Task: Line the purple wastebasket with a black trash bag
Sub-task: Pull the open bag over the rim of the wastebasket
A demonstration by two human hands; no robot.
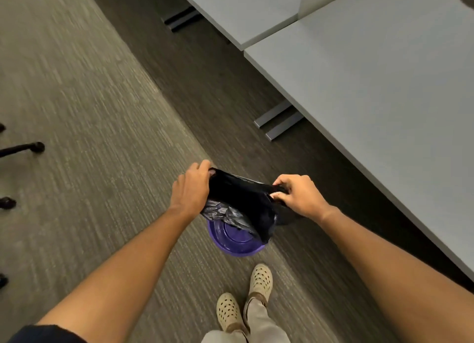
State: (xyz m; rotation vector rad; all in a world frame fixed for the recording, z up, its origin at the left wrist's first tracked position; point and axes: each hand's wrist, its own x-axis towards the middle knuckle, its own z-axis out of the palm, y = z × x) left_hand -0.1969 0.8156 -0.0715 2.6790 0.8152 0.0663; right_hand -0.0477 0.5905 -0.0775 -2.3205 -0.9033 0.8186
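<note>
A purple wastebasket (pixel 234 242) stands on the carpet just ahead of my feet; its near rim and inside bottom show. Above it hangs a black trash bag (pixel 243 201), stretched between both hands and covering the basket's far half. The bag's crumpled lower part drops into the basket. My left hand (pixel 191 188) grips the bag's left edge, fingers curled over it. My right hand (pixel 298 195) pinches the bag's right edge. The basket's far rim is hidden by the bag.
Grey desks (pixel 372 91) run along the right, with metal feet (pixel 279 119) on the dark floor strip. Black chair casters (pixel 23 149) stick in at the left edge. My feet in beige clogs (pixel 246 296) stand just behind the basket.
</note>
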